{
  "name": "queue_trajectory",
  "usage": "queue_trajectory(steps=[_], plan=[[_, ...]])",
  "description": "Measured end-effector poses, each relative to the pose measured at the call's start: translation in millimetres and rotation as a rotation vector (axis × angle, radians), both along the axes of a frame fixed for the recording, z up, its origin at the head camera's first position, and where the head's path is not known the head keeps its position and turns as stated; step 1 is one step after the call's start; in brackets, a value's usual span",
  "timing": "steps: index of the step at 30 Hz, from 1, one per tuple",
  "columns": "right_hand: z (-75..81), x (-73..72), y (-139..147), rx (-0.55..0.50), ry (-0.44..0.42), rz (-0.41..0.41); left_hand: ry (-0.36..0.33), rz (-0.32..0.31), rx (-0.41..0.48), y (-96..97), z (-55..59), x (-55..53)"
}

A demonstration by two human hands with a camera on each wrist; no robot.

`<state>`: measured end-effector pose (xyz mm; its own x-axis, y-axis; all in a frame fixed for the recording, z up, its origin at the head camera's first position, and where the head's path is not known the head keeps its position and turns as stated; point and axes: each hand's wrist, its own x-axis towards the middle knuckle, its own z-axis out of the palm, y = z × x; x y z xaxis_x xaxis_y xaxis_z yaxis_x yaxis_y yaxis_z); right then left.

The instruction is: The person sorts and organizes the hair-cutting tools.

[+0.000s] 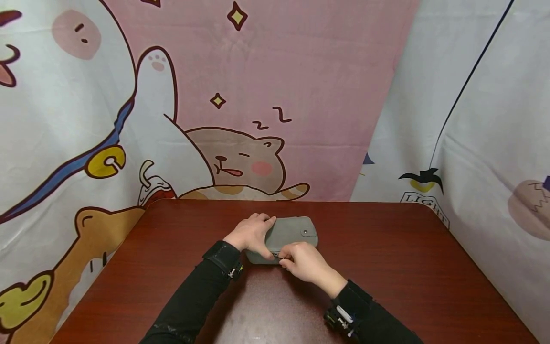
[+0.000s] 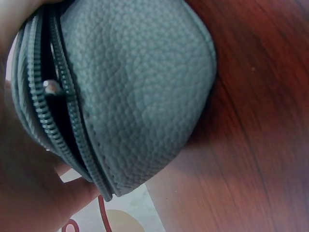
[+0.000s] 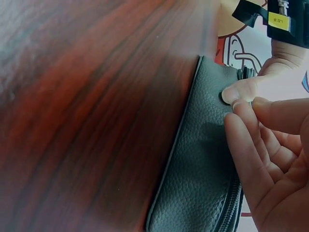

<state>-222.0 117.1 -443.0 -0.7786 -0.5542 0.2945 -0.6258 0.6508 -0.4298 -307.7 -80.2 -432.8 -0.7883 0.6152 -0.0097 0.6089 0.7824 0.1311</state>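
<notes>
A grey-green pebbled zip pouch (image 1: 289, 230) lies on the table, with a snap tab on its top. My left hand (image 1: 254, 234) holds its left side, the thumb at the near edge and the fingers over the top. At that edge my right hand (image 1: 308, 263) pinches the zipper pull, which the fingertips mostly hide. In the right wrist view, the right thumb and fingers (image 3: 246, 113) meet close beside the left thumb (image 3: 239, 91). The left wrist view shows the zipper (image 2: 72, 116) parted along one stretch, with a small shiny metal piece (image 2: 50, 87) in the gap.
The dark red-brown wooden table (image 1: 386, 267) spreads around the pouch. Behind it hangs a cloth printed with cartoon animals (image 1: 245, 162), and a white cloth (image 1: 481, 143) hangs on the right. Both wrists wear black straps with small devices.
</notes>
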Motion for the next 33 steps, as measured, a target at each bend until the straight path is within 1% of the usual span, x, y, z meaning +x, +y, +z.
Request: queue_trajectory(steps=[6, 10, 13, 17, 21, 24, 29, 33], plan=[[-2.6, 0.4, 0, 0.032, -0.003, -0.017, 0.007, -0.002, 0.003, 0.3, -2.2, -0.7], [-2.4, 1.6, 1, 0.057, -0.011, -0.006, 0.006, 0.001, 0.002, -0.2, -2.9, -0.8], [-1.4, 1.9, 4, 0.071, -0.018, 0.017, 0.002, 0.005, 0.0, -0.4, -1.9, 0.1], [3.2, 1.3, 11, 0.067, -0.011, 0.042, -0.001, 0.009, -0.008, -0.3, -0.6, 1.1], [11.1, -0.6, 19, 0.054, 0.016, 0.043, -0.001, 0.011, -0.011, -0.3, 0.2, 1.3], [17.5, -4.6, 25, 0.039, 0.054, 0.042, -0.002, 0.01, -0.01, -0.2, 0.8, 1.2], [25.5, -16.2, 32, 0.017, 0.124, 0.061, -0.004, 0.009, -0.019, 0.1, 0.8, 0.8], [28.7, -26.8, 36, 0.039, 0.14, 0.065, -0.006, 0.008, -0.027, 0.4, -0.1, -0.3]])
